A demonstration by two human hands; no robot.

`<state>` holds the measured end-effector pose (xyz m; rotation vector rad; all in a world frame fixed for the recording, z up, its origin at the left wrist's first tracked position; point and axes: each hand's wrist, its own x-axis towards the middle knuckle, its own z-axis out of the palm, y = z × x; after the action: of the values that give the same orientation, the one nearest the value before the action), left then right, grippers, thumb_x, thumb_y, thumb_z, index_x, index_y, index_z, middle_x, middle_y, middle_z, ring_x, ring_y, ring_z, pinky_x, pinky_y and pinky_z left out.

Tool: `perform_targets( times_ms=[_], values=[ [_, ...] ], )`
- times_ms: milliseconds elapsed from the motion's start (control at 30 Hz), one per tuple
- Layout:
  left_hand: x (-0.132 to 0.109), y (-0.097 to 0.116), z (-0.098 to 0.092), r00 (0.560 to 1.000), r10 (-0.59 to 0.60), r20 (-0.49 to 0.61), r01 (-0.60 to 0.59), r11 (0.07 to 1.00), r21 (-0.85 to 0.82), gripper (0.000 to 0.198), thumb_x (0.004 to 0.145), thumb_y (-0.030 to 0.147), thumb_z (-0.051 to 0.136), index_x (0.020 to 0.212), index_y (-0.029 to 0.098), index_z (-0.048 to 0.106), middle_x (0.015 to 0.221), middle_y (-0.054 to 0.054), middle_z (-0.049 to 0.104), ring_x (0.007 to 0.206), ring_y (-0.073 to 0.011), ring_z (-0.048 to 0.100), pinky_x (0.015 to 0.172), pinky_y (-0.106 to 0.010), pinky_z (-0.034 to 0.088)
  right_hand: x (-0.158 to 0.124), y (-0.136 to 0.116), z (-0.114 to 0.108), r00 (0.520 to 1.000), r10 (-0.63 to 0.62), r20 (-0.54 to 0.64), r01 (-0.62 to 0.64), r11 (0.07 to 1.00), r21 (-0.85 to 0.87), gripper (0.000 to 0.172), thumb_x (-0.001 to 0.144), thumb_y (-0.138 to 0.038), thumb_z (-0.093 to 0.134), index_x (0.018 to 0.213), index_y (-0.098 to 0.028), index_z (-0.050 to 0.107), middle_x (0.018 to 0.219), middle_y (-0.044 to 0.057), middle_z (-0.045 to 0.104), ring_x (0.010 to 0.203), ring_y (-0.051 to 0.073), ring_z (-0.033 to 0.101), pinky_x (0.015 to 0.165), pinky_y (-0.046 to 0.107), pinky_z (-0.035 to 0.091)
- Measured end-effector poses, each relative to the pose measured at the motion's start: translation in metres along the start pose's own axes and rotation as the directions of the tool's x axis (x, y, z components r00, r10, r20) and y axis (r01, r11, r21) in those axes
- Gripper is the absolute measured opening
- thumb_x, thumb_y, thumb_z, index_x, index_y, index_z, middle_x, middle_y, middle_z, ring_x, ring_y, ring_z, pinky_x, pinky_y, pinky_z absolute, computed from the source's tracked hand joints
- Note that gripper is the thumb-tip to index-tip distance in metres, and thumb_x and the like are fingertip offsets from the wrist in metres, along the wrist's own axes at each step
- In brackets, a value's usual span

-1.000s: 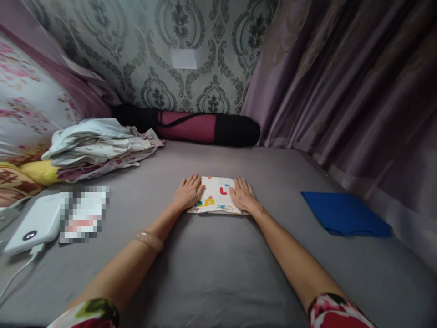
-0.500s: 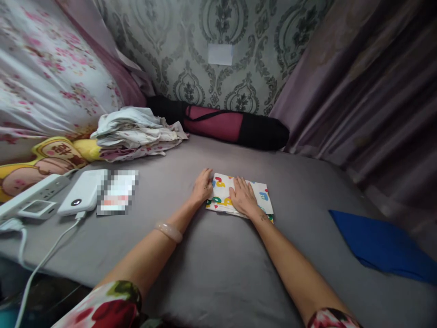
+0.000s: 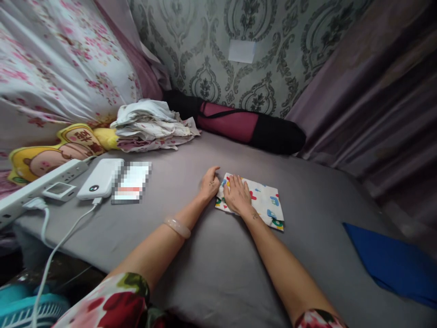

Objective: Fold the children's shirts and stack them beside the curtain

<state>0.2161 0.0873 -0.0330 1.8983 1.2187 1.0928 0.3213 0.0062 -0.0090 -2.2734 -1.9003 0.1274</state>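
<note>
A folded white cloth (image 3: 261, 196) with a colourful print lies flat on the grey bed sheet (image 3: 218, 264). My right hand (image 3: 238, 193) rests palm down on its left part, fingers stretched out. At the cloth's left edge is my left hand (image 3: 210, 182), its fingers curled in against that edge and partly hidden, with one digit sticking out at the top. A pale bangle (image 3: 177, 227) circles the left forearm.
On the left lie a power strip (image 3: 41, 191), a white power bank (image 3: 102, 180) with a cable, and a blurred-out flat item (image 3: 131, 182). Behind are piled cloths (image 3: 153, 125) and a long black and maroon bag (image 3: 235, 123). Blue fabric (image 3: 392, 264) lies at right.
My right hand has slid left across the folded cloth, uncovering its middle. My left hand stays by the left edge, its fingers more curled. The whole view has shifted slightly.
</note>
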Motion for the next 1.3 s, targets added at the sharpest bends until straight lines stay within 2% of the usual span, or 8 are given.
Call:
perform_targets(
  times_ms=[200,400,567,733,833,967,1100,1300],
  values=[
    [0.001,-0.001,-0.001,1.000,0.018,0.021,-0.018,1.000,-0.007,0.044,0.082,0.005,0.036,0.119,0.011,0.059,0.123,-0.012,0.063,0.116,-0.0189,0.056,0.103,-0.033,0.042,0.004,0.000,-0.003,0.999,0.012,0.048,-0.012,1.000,0.016,0.061,0.098,-0.040,0.024,0.148,-0.006,0.029,0.155,0.014,0.026,0.144,0.024,0.017,0.116,0.043,0.008],
    [0.003,-0.006,0.000,0.999,0.013,0.032,-0.012,0.999,-0.042,0.043,0.084,0.010,0.036,0.119,0.011,0.060,0.124,-0.011,0.063,0.117,-0.0196,0.056,0.104,-0.035,0.041,-0.001,-0.016,0.002,0.998,-0.014,-0.057,0.017,0.998,0.066,0.059,0.098,-0.036,0.022,0.148,-0.004,0.028,0.156,0.015,0.024,0.145,0.024,0.015,0.116,0.044,0.005],
    [0.001,-0.004,-0.001,0.996,0.044,0.082,-0.040,0.998,-0.046,0.039,0.086,0.016,0.039,0.118,0.014,0.061,0.121,-0.009,0.065,0.114,-0.0193,0.058,0.103,-0.035,0.043,-0.001,-0.018,0.006,1.000,-0.011,-0.006,0.011,0.988,0.156,0.060,0.097,-0.036,0.024,0.148,-0.004,0.027,0.156,0.014,0.023,0.145,0.024,0.014,0.117,0.045,0.005],
    [-0.001,0.000,-0.001,0.982,0.098,0.160,-0.100,0.995,0.006,0.037,0.087,0.020,0.040,0.117,0.017,0.063,0.116,-0.006,0.067,0.108,-0.0184,0.060,0.100,-0.034,0.045,-0.001,0.011,-0.016,1.000,-0.009,0.026,0.002,0.965,0.261,0.059,0.098,-0.034,0.018,0.148,-0.004,0.028,0.156,0.014,0.023,0.145,0.021,0.017,0.117,0.038,0.013],
    [-0.003,0.004,0.000,0.957,0.194,0.214,-0.206,0.978,0.033,0.035,0.088,0.023,0.042,0.116,0.020,0.063,0.117,-0.006,0.067,0.109,-0.0185,0.060,0.101,-0.034,0.044,-0.012,0.042,-0.029,0.997,0.051,-0.051,-0.042,0.986,0.164,0.058,0.098,-0.035,0.021,0.148,-0.006,0.028,0.157,0.014,0.020,0.145,0.023,0.013,0.117,0.043,0.009],
    [-0.006,0.008,0.000,0.912,0.265,0.313,-0.310,0.945,0.102,0.034,0.089,0.027,0.044,0.116,0.020,0.064,0.121,-0.006,0.065,0.123,-0.0221,0.051,0.108,-0.038,0.037,-0.029,0.069,-0.025,0.998,0.064,-0.023,-0.063,0.998,0.030,0.055,0.099,-0.036,0.023,0.148,-0.015,0.031,0.157,0.010,0.022,0.145,0.023,0.014,0.117,0.046,0.006],
    [-0.007,0.007,-0.001,0.902,0.234,0.362,-0.315,0.931,0.183,0.035,0.088,0.031,0.048,0.119,0.023,0.062,0.130,-0.005,0.061,0.132,-0.0242,0.043,0.111,-0.040,0.032,-0.033,0.071,-0.013,0.998,0.066,0.004,-0.066,0.998,-0.006,0.055,0.099,-0.037,0.024,0.150,-0.017,0.029,0.156,0.009,0.025,0.144,0.023,0.018,0.116,0.046,0.006],
    [-0.006,0.003,0.001,0.895,0.281,0.347,-0.373,0.897,0.236,0.037,0.087,0.032,0.048,0.119,0.018,0.059,0.129,-0.010,0.059,0.125,-0.0229,0.049,0.108,-0.036,0.035,-0.030,0.070,-0.016,0.998,0.057,-0.005,-0.056,0.992,0.110,0.054,0.098,-0.038,0.028,0.148,-0.017,0.032,0.156,0.010,0.026,0.144,0.023,0.019,0.116,0.046,0.004]
  ],
)
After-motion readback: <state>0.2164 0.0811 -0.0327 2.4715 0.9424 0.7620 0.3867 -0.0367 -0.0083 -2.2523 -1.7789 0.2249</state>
